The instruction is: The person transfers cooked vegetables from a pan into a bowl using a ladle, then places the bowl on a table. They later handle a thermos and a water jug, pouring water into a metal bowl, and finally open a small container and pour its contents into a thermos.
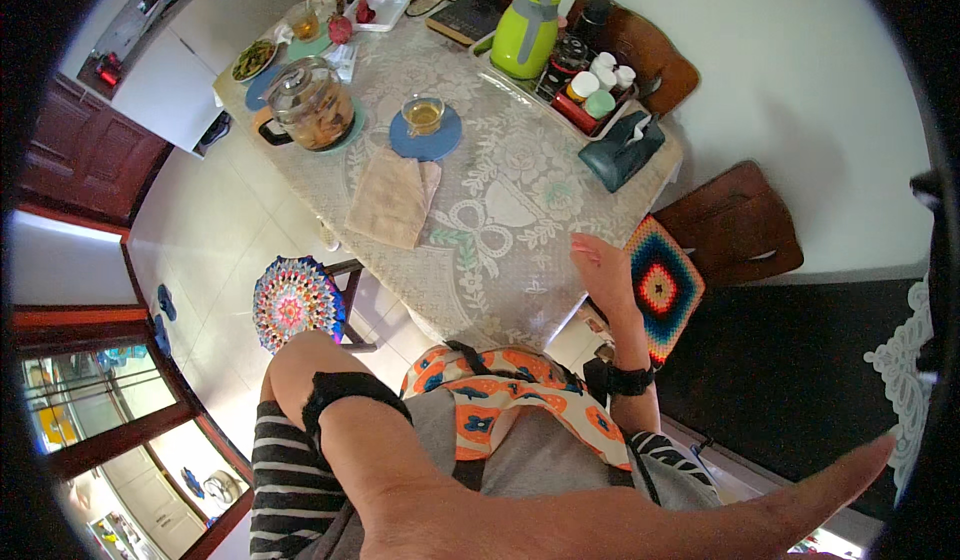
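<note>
My left hand (600,519) is very close to the camera at the bottom, one finger stretched to the right; its other fingers are out of view. A black band circles that wrist. My right hand (600,263) is at the table's near right edge, palm side partly visible, fingers loosely bent and holding nothing visible. It also has a black wristband (630,380). On the lace-patterned tablecloth (517,162) lies a folded beige cloth (390,196). Beyond it, a glass cup of yellowish liquid (423,116) stands on a blue round mat (442,142). Orange-patterned fabric (517,402) lies across my front.
A glass kettle (311,106) stands at the table's left. Toward the back right are a green jug (526,31), a tray of jars (600,132) and a tissue holder (622,151). Stools with a round crocheted cover (296,301) and a diamond-patterned cover (660,290) flank the table.
</note>
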Available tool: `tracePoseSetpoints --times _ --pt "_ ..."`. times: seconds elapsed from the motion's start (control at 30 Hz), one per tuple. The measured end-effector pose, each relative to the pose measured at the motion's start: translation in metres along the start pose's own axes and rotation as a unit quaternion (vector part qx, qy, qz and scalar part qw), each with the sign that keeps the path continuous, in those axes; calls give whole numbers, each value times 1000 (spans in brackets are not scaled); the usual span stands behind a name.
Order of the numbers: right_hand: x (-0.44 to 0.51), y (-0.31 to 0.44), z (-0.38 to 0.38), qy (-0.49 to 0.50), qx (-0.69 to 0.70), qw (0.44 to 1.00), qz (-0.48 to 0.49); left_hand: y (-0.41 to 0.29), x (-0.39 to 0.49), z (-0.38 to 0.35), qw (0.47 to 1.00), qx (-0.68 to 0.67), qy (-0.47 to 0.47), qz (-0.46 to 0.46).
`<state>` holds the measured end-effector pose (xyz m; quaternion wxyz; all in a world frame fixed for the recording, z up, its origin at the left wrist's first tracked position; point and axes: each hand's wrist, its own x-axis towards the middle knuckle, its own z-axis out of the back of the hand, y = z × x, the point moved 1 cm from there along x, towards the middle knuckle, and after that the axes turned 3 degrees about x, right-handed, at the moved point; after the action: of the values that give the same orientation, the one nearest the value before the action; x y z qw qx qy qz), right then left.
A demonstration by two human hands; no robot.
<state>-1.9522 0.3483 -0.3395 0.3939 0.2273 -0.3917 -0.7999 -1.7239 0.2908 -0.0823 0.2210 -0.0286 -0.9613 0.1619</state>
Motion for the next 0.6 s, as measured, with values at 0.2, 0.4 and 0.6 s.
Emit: tracePoseSetpoints --times 0.2,0.4,0.6 --pt "4 -6 -5 16 -3 1000 11 13 6 -4 1000 8 29 -8" --pt "3 -11 -5 27 26 999 11 26 15 -8 999 3 44 -16" --pt "6 -14 -7 41 -5 999 22 28 17 -6 998 2 46 -34"
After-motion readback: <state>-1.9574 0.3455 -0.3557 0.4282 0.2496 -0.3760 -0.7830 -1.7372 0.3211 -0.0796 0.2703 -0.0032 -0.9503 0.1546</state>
